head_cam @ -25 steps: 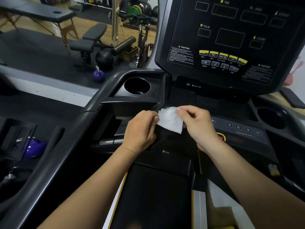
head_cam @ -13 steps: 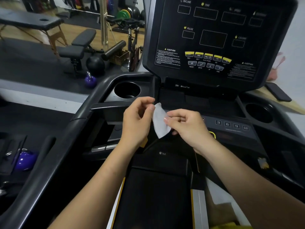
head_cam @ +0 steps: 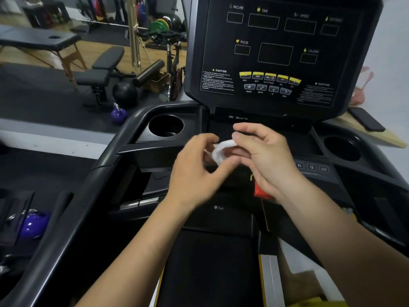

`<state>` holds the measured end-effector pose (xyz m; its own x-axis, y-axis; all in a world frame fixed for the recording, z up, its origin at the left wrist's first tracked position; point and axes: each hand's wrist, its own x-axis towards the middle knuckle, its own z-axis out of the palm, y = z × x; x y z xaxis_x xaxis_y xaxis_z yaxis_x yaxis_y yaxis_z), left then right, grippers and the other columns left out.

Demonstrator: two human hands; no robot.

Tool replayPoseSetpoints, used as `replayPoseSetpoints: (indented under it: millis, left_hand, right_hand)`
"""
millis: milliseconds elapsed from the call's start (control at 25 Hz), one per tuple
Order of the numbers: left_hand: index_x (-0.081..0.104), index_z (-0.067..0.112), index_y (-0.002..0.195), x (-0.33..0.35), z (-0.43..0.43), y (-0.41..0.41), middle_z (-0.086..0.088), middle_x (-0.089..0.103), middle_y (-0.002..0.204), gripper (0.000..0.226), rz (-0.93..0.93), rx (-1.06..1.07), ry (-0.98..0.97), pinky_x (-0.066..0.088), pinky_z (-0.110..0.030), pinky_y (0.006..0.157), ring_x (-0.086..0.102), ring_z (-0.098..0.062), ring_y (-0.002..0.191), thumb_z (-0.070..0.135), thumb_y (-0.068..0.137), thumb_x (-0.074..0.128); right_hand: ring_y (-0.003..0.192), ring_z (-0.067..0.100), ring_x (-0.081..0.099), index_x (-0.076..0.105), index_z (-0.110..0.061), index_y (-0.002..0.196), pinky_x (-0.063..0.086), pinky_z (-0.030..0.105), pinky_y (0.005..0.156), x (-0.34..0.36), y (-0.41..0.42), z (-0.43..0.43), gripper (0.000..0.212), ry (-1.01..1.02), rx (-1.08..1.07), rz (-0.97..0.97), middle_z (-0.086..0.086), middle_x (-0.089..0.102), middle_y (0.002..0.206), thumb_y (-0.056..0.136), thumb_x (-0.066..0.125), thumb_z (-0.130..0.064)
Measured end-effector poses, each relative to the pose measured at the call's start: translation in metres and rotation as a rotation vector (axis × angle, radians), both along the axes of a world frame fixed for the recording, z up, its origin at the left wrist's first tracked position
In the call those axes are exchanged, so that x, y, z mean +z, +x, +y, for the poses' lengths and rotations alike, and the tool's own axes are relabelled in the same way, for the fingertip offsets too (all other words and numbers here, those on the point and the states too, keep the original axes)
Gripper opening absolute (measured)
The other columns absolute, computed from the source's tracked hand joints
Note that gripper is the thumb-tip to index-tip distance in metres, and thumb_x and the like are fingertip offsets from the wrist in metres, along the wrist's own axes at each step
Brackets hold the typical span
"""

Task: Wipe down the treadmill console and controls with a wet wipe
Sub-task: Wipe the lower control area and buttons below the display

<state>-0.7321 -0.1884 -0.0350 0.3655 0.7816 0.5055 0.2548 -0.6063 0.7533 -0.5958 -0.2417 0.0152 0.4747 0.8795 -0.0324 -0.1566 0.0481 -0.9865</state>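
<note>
Getting pinched between left hand (head_cam: 194, 171) and right hand (head_cam: 265, 156): crumpled white wet wipe (head_cam: 220, 149), held below the black treadmill console (head_cam: 276, 52).

— What shows of the person?
— Only arms and hands. The left forearm (head_cam: 137, 251) and right forearm (head_cam: 343, 235) are bare to the frame's edge.
— And the hands?
— The left hand (head_cam: 194, 173) and right hand (head_cam: 265, 160) are bare as well, nails short.

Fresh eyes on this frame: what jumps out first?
The left hand and right hand hold a bunched white wet wipe between them at centre frame. Behind them, the dark console with its row of yellow buttons fills the upper right.
</note>
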Motion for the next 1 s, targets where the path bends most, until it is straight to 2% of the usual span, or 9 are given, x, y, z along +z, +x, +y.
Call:
replayPoseSetpoints:
  millis: [120,200,320,440,560,680,800,920,1000]
  left_hand:
    - [0.067,0.023,0.092,0.006,0.002,-0.001,0.01,0.067,0.085,0.007,-0.085,0.05,-0.073,0.044,-0.01,0.064,0.062,-0.005,0.076,0.025,0.085,0.068]
    - [0.068,0.025,0.084,0.01,0.008,-0.006,0.01,0.068,0.081,0.014,-0.132,0.112,-0.129,0.046,-0.013,0.066,0.063,-0.005,0.074,0.012,0.086,0.062]
    - [0.068,0.028,0.078,0.014,0.013,-0.01,0.009,0.066,0.077,0.019,-0.154,0.08,-0.184,0.042,-0.012,0.063,0.06,-0.003,0.068,0.012,0.085,0.06]
    - [0.068,0.025,0.081,0.018,0.014,-0.01,0.001,0.066,0.079,0.015,-0.177,-0.037,-0.25,0.046,-0.023,0.064,0.06,-0.012,0.07,0.015,0.087,0.059]
    - [0.069,0.024,0.088,0.018,0.017,-0.016,0.002,0.071,0.083,0.014,-0.095,-0.157,-0.298,0.055,-0.037,0.073,0.068,-0.021,0.08,0.011,0.088,0.063]
    - [0.071,0.024,0.084,0.016,0.022,-0.023,0.002,0.07,0.075,0.014,-0.02,-0.238,-0.39,0.052,-0.035,0.066,0.065,-0.02,0.068,0.013,0.083,0.063]
    - [0.067,0.019,0.071,0.013,0.026,-0.024,0.007,0.06,0.061,0.014,-0.13,-0.175,-0.474,0.04,-0.022,0.053,0.051,-0.008,0.056,0.01,0.075,0.057]
    - [0.065,0.019,0.077,0.009,0.026,-0.021,0.004,0.064,0.071,0.006,-0.131,-0.14,-0.488,0.045,-0.028,0.06,0.056,-0.009,0.065,0.013,0.079,0.063]
    - [0.066,0.019,0.082,0.007,0.025,-0.02,-0.005,0.069,0.079,0.009,-0.007,-0.224,-0.516,0.05,-0.028,0.061,0.061,-0.011,0.068,0.015,0.08,0.074]
  right_hand:
    - [0.082,0.015,0.072,0.075,-0.014,0.089,0.057,0.024,0.07,0.002,-0.003,-0.001,0.011,-0.011,0.022,-0.122,0.003,0.075,0.083,0.084,0.07,-0.006]
    - [0.073,0.006,0.069,0.076,-0.018,0.089,0.052,0.016,0.063,0.003,-0.001,-0.003,0.019,-0.035,0.03,-0.271,0.0,0.074,0.079,0.081,0.069,-0.003]
    - [0.071,0.006,0.06,0.074,-0.025,0.095,0.052,0.02,0.069,0.002,0.001,-0.004,0.025,-0.07,0.049,-0.605,-0.003,0.068,0.078,0.077,0.072,-0.008]
    - [0.087,0.002,0.058,0.073,-0.031,0.093,0.048,0.02,0.076,0.0,-0.001,-0.002,0.016,-0.042,0.067,-0.854,-0.011,0.061,0.095,0.078,0.076,-0.03]
    - [0.08,0.007,0.064,0.07,-0.031,0.083,0.053,0.031,0.065,0.003,-0.002,0.002,0.01,0.009,0.054,-0.739,-0.007,0.067,0.085,0.09,0.063,-0.029]
    - [0.076,0.02,0.067,0.069,-0.025,0.083,0.055,0.046,0.068,0.002,0.007,0.005,0.013,-0.006,0.06,-0.708,0.001,0.07,0.078,0.091,0.059,-0.025]
    - [0.078,0.017,0.068,0.072,-0.026,0.085,0.055,0.039,0.073,-0.006,0.012,0.004,0.012,-0.041,0.196,-0.753,-0.004,0.072,0.082,0.091,0.063,-0.021]
    - [0.081,0.01,0.069,0.074,-0.024,0.09,0.055,0.023,0.07,-0.013,0.012,0.004,0.014,-0.003,0.135,-0.622,-0.007,0.073,0.084,0.091,0.063,-0.016]
    - [0.084,0.01,0.07,0.074,-0.022,0.091,0.057,0.025,0.071,-0.016,0.012,0.004,0.014,-0.026,0.138,-0.536,-0.005,0.074,0.086,0.092,0.063,-0.014]
